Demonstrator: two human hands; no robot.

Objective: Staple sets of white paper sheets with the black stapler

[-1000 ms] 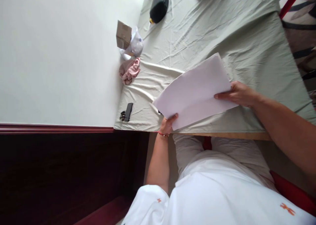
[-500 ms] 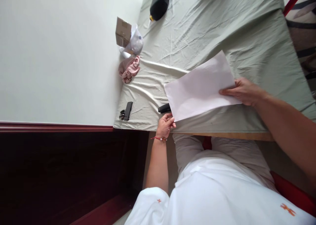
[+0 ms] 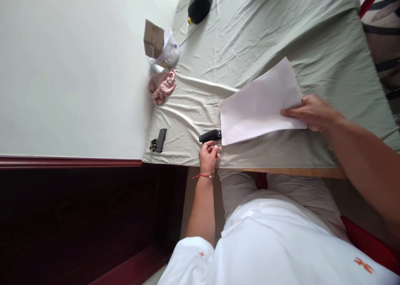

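Note:
My right hand [image 3: 315, 112] grips the right end of a stack of white paper sheets [image 3: 259, 106], thumb on top and fingers underneath. The sheets are held tilted over the cloth, their left edge close to a black stapler [image 3: 209, 136]. Beside that stapler, at the table's front edge, is my left hand [image 3: 208, 155]. Its fingers are loosely bent and apart, with nothing visible in them, and it is clear of the paper. Whether its fingertips touch the stapler I cannot tell.
A grey-green cloth [image 3: 250, 47] covers the table. Along the left side are a small black object [image 3: 161, 140] with dark bits beside it, a pink cloth [image 3: 162, 87], a cardboard box [image 3: 153, 39] and a clear plastic bag [image 3: 171, 51]. A black case [image 3: 200, 3] stands farther back.
My left hand has let go of the paper's near left corner. The sheets have shifted right and slightly away in my right hand, showing more of the stapler.

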